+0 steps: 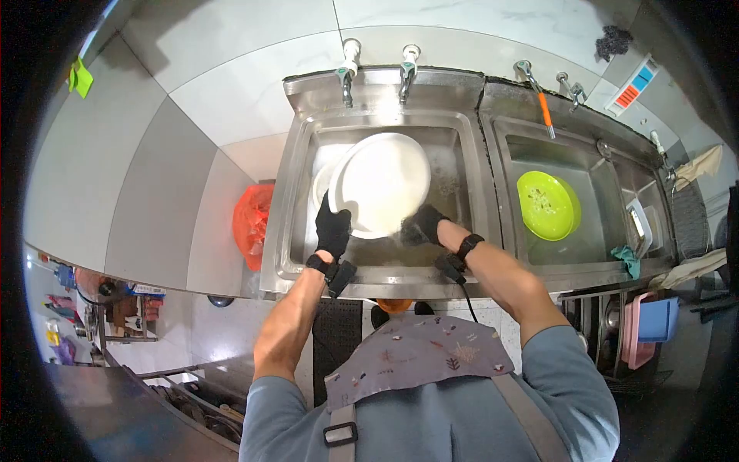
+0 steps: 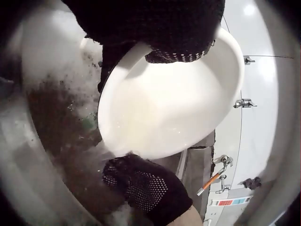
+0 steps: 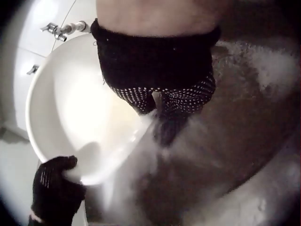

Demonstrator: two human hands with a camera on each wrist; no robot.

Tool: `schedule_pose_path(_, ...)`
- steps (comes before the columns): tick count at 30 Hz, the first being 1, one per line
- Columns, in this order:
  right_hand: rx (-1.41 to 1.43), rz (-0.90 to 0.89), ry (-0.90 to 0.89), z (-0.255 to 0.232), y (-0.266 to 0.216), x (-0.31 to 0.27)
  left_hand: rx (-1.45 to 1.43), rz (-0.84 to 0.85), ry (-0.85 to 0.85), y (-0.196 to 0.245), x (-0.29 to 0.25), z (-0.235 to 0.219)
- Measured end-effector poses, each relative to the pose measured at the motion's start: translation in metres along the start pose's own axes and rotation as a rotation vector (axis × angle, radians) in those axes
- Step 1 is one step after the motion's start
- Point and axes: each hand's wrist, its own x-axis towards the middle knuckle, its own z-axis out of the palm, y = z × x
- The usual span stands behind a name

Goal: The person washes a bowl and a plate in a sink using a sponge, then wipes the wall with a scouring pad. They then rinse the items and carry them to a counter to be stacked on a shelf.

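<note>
Over the large sink I hold a white basin point(image 1: 385, 181) tilted on its side, its inside facing me. My left hand point(image 1: 333, 227), in a black glove with small dots, grips the rim at the left. The right hand point(image 1: 423, 225), in a matching glove, is at the lower right rim, its fingers partly hidden and blurred by water. Cloudy water runs off the rim beside these fingers in the right wrist view. Behind the basin, the edge of another white vessel point(image 1: 320, 179) shows in the sink. Dark, foamy water point(image 3: 225, 141) lies below.
Two taps point(image 1: 348, 85) stand at the back of the sink point(image 1: 477, 185). In the sink to the right sits a lime-green basin point(image 1: 571, 208) with pale bits in it. An orange-hosed tap point(image 1: 545, 112) hangs above. A red plastic bag point(image 1: 252, 223) is at the left.
</note>
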Motion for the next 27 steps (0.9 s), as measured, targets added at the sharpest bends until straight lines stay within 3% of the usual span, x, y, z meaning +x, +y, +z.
schedule_pose_path(1, -0.002, -0.003, 0.002, -0.009, -0.005, -0.003, -0.003, 0.003, 0.0, 0.002, 0.001, -0.001)
schedule_pose_path(3, 0.371, 0.076, -0.199, -0.025, -0.019, -0.009, 0.084, 0.161, 0.007, 0.006, 0.004, -0.006)
schedule_pose_path(5, 0.392, 0.133, -0.177, -0.027, -0.034, -0.014, 0.122, 0.112, -0.013, 0.011, 0.007, -0.01)
schedule_pose_path(7, 0.375, -0.114, -0.067, -0.027, -0.046, -0.021, 0.208, 0.232, -0.008, 0.039, 0.004, -0.009)
schedule_pose_path(8, 0.354, -0.147, -0.094, -0.031, -0.051, -0.024, 0.22, 0.242, -0.025, 0.053, 0.001, -0.008)
schedule_pose_path(11, 0.207, -0.069, -0.097, -0.044, -0.075, -0.038, 0.244, 0.337, -0.059, 0.088, -0.005, -0.007)
schedule_pose_path(12, 0.015, -0.308, -0.03, -0.046, -0.075, -0.038, 0.244, 0.339, -0.066, 0.093, -0.005, -0.007)
schedule_pose_path(15, -0.174, -0.456, 0.105, -0.055, -0.076, -0.04, 0.227, 0.373, -0.1, 0.1, -0.003, -0.002)
schedule_pose_path(19, -0.053, -0.558, 0.136, -0.059, -0.07, -0.05, 0.215, 0.46, -0.097, 0.103, 0.011, 0.007)
schedule_pose_path(21, 0.093, -0.581, 0.113, -0.063, -0.069, -0.054, 0.272, 0.406, -0.09, 0.106, 0.016, 0.013)
schedule_pose_path(22, -0.021, -0.578, 0.228, -0.062, -0.074, -0.064, 0.259, 0.463, -0.069, 0.091, 0.027, 0.015)
schedule_pose_path(23, -0.037, -0.635, 0.299, -0.065, -0.066, -0.058, 0.255, 0.384, -0.097, 0.094, 0.031, 0.018)
schedule_pose_path(24, -0.206, -0.617, 0.593, -0.078, -0.033, -0.009, 0.364, 0.434, -0.084, 0.104, 0.033, 0.024)
schedule_pose_path(25, -0.009, -0.663, 0.406, -0.073, -0.049, -0.045, 0.244, 0.445, -0.084, 0.105, 0.039, 0.03)
schedule_pose_path(26, 0.082, -0.65, 0.41, -0.067, -0.051, -0.055, 0.118, 0.357, -0.12, 0.12, 0.037, 0.039)
schedule_pose_path(27, 0.129, -0.69, 0.421, -0.064, -0.058, -0.072, -0.014, 0.372, -0.106, 0.138, 0.032, 0.052)
